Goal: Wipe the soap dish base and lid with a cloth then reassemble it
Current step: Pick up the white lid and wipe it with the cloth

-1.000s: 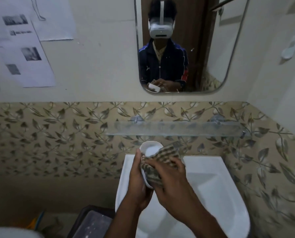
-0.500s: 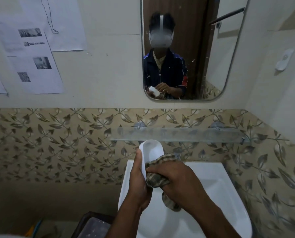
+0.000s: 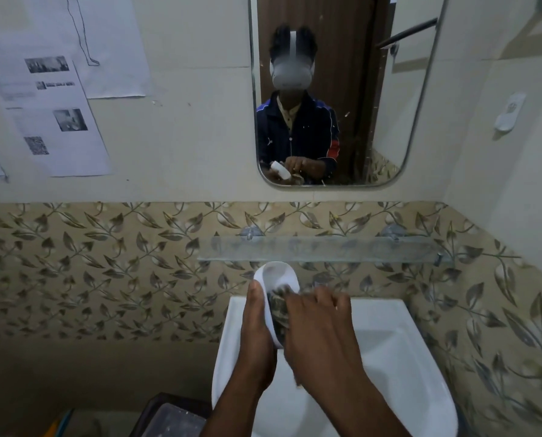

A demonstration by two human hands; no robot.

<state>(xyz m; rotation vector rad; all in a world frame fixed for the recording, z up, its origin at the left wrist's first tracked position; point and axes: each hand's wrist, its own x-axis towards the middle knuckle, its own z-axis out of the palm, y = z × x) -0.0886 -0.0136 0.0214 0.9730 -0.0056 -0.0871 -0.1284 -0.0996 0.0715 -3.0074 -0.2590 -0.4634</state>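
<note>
A white oval soap dish piece [image 3: 277, 274] stands on end above the sink, hollow side facing right. My left hand [image 3: 258, 335] grips it from the left, thumb along its rim. My right hand [image 3: 321, 339] holds a checked brown cloth [image 3: 279, 310] and presses it into the hollow of the dish. Most of the cloth is hidden under my right hand. Whether this piece is the base or the lid I cannot tell. The other piece is not in view.
A white washbasin [image 3: 399, 367] lies below my hands. A glass shelf [image 3: 326, 249] runs along the tiled wall just beyond the dish. Above hangs a mirror [image 3: 389, 89]. A dark bin with a grey lid [image 3: 168, 419] sits at the lower left.
My right hand has pushed the cloth up into the dish's hollow, and the hanging tail of cloth is no longer seen. The view has tilted slightly down and closer.
</note>
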